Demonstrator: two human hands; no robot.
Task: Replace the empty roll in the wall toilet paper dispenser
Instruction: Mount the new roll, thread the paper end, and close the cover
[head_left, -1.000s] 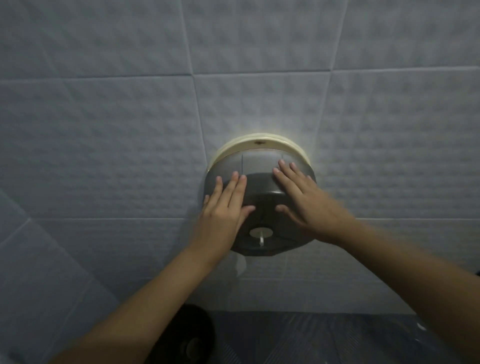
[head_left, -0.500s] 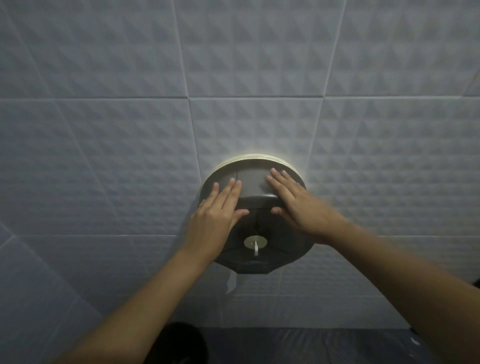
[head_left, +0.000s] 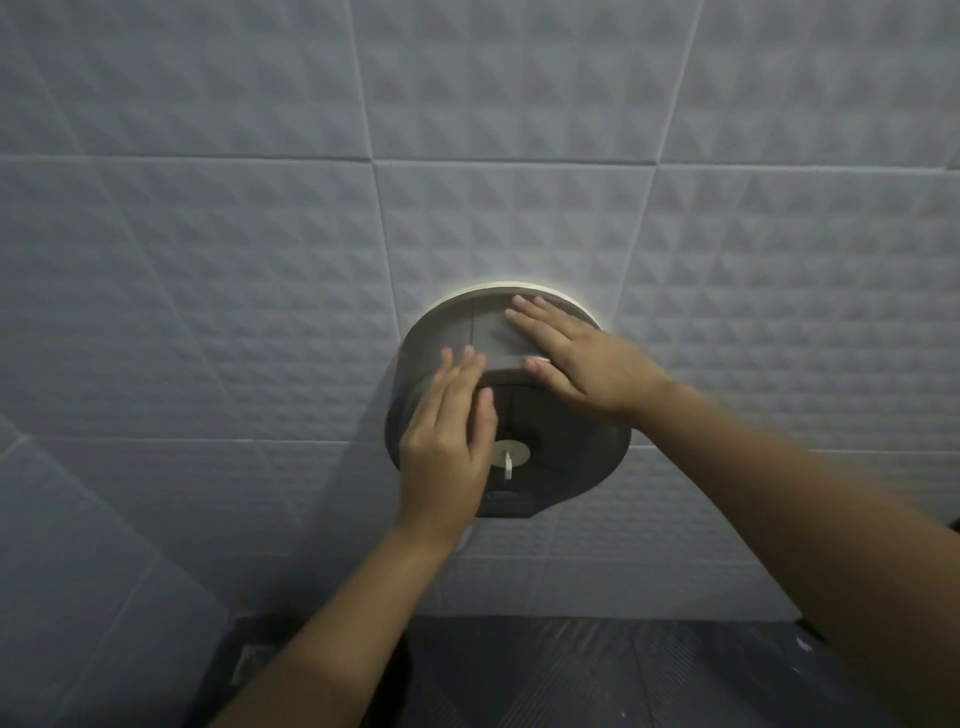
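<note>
A round dark grey toilet paper dispenser (head_left: 561, 462) with a cream back rim hangs on the tiled wall, its cover closed. A pale round lock piece (head_left: 510, 454) sits at the centre of the cover. My left hand (head_left: 447, 447) lies flat on the left front of the cover, fingers together and pointing up. My right hand (head_left: 576, 358) rests flat on the top right of the housing, fingers stretched toward the rim. Neither hand holds anything. No roll is visible; a small white scrap of paper (head_left: 464, 540) shows below the dispenser by my left wrist.
Textured pale grey wall tiles (head_left: 260, 312) surround the dispenser. Below lies a dark ribbed floor (head_left: 597, 670). A dark object (head_left: 249, 660), partly hidden by my left forearm, sits at the bottom left near the wall.
The view has tilted up, so the dispenser sits lower in frame. My right hand has slid further up onto the top of the housing. My left hand stays flat on the cover.
</note>
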